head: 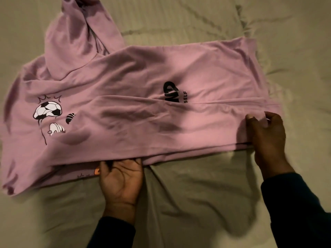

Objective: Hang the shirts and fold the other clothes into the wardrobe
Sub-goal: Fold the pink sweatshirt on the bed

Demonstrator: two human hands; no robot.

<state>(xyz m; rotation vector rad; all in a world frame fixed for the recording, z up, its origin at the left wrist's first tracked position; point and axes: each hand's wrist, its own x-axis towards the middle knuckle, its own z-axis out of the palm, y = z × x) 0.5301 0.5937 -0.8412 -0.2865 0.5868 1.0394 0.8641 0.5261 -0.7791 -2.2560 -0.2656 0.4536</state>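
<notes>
We are working on a bed [206, 199] covered with a pale greenish-beige sheet, creased into soft ridges around both our hands; nothing of the room beyond the sheet comes into view.

The pink hoodie [136, 108] lies spread sideways across the bed, folded lengthwise so that a long crease runs along its middle. Its hood [78, 33] is bunched up at the far end, well apart from both grips.

Our right hand [266, 135] has its grip closed on the hem end of the hoodie: the thumb sits on top of the cloth and the fingers curl round the edge, pinching the layers together. Our left hand [121, 178] lies palm up at the near edge, its fingers slipped under the fabric and hidden there, so we cannot tell how far they curl or whether they clasp the cloth. Dark sleeves cover both our forearms.

Between the two grips, up past the crease, black print reads "SELF" [185, 97] beside larger block letters half swallowed by the fold and not legible. Beyond the left grip, toward the chest end, a printed soccer ball [48, 110] shows in black and white with small cartoon shapes just beside it.
</notes>
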